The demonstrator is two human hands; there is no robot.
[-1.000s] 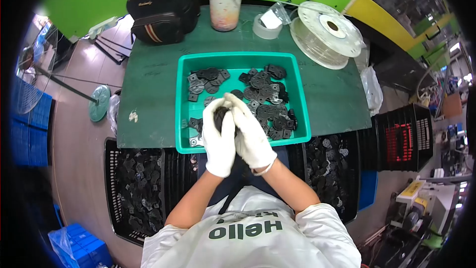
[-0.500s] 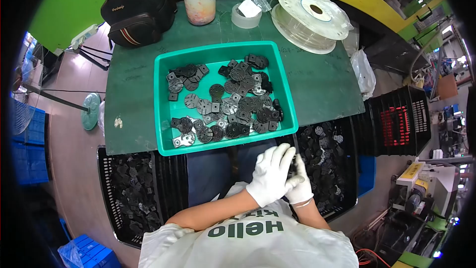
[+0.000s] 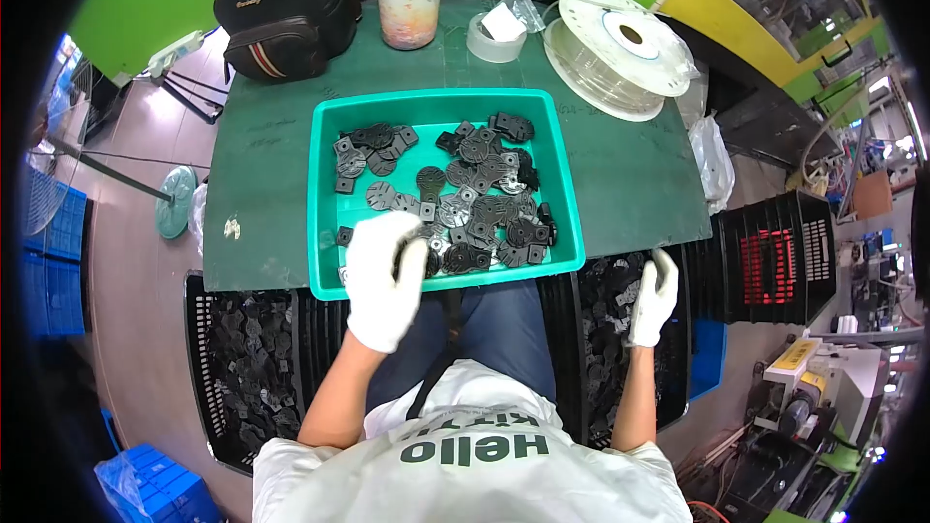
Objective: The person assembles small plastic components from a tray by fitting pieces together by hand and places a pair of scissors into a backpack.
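A green tray (image 3: 322,184) on the table holds many black plastic parts (image 3: 492,218), round with square tabs. My left hand (image 3: 386,281), in a white glove, is over the tray's near left edge, its thumb and fingers curled towards black parts; whether it grips one is hidden. My right hand (image 3: 654,300), also gloved, hangs over the right black crate (image 3: 684,368), which is filled with similar black parts. Its fingers are apart, and nothing shows between them.
Behind the tray stand a black backpack (image 3: 283,15), a bottle (image 3: 408,0), a tape roll (image 3: 496,43) and a large spool (image 3: 620,53). Another crate of black parts (image 3: 247,358) is at the left, beside the table (image 3: 262,232).
My hands were together over the tray, then together near the right crate. Now they are apart: the left has moved back to the tray, the right remains over the crate. The view has shifted.
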